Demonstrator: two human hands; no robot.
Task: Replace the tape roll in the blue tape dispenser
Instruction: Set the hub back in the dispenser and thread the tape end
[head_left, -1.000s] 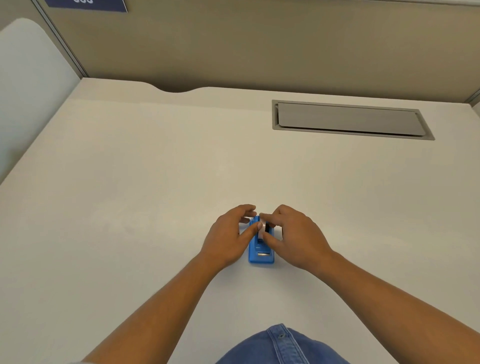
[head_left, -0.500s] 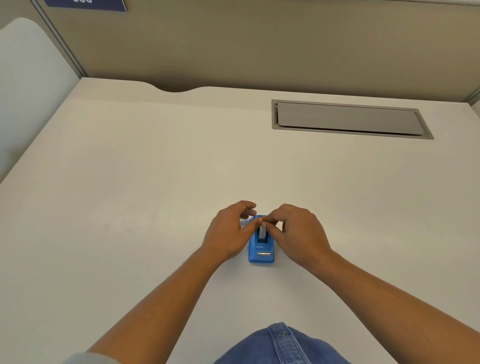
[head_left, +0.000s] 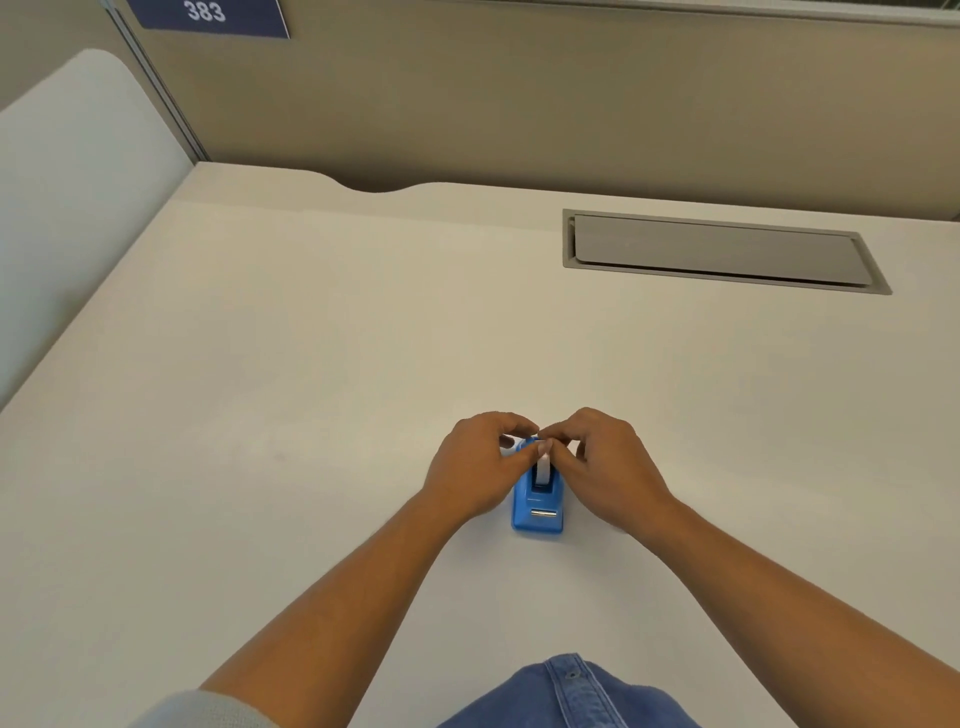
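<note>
Signage reading "383" hangs far left above one smooth, pale bench, where the left hand and right hand pinch one white tape roll seated in the glossy blue tape dispenser between them.

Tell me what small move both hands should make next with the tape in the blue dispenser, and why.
Probably press the tape roll down until it seats. It stands upright in the blue dispenser, pinched at the top by the left hand and right hand; whether it is fully seated is hidden.
</note>
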